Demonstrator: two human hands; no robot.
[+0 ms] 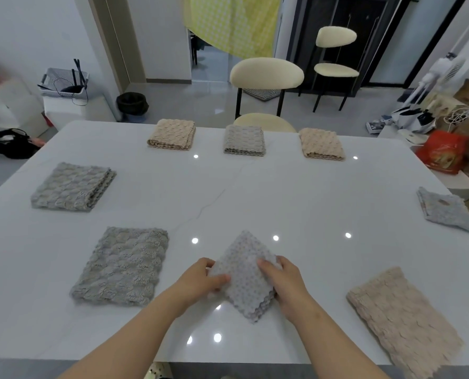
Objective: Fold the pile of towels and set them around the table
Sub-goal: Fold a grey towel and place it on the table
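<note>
A head-worn camera looks down over a glossy white table (pixel 255 192) with folded towels laid around its edges. At the near edge, in the middle, two bare hands hold a folded light grey dotted towel (pixel 244 280), turned so its corners point like a diamond. The left hand (pixel 200 277) grips the towel's left corner, thumb on top and fingers curled under. The right hand (pixel 285 280) grips the right corner the same way. It is not clear whether the towel rests on the table or is lifted just above it. Just to its left lies a folded grey towel (pixel 121 266), and to its right, near the table corner, a folded beige towel (pixel 403 318). Further along the left side lies another grey towel (pixel 73 187). On the right edge sits a pale grey towel (pixel 446 209). Along the far edge, three folded towels lie in a row, well apart: a beige one (pixel 171 138), a grey one (pixel 244 143) and a second beige one (pixel 322 144). Behind the far edge stands a cream padded chair (pixel 266 73), with a second cream chair (pixel 336 50) further back. A yellow checked cloth (pixel 230 23) hangs in the doorway beyond. A red bag (pixel 444 151) sits off the table's right side.
</note>
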